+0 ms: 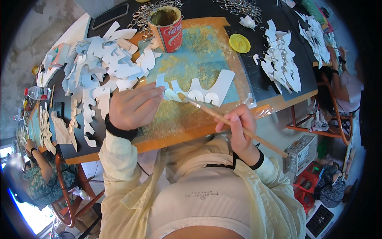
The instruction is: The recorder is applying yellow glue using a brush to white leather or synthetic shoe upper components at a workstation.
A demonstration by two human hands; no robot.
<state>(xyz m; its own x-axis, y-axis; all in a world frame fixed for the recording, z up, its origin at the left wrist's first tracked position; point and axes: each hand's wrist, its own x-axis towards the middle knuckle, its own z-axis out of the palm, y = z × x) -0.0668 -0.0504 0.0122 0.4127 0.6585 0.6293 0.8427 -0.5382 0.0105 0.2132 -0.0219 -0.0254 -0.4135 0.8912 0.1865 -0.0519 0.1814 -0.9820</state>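
On the smeared, film-covered work mat in front of me lies a white scalloped cut-out piece, its row of round discs along the near edge. My left hand grips the left end of this piece with its fingertips. A brush with a long wooden handle is pinched in my right hand. The brush's bristle tip touches the piece between its discs. Beyond it stands an open red can with glue-like residue inside. Its contents are partly hidden by the rim.
A big heap of white cut-out pieces lies to the left. More white pieces with metal rings lie right. Metal rings, a phone and a yellow lid sit further back. Other people sit at both sides.
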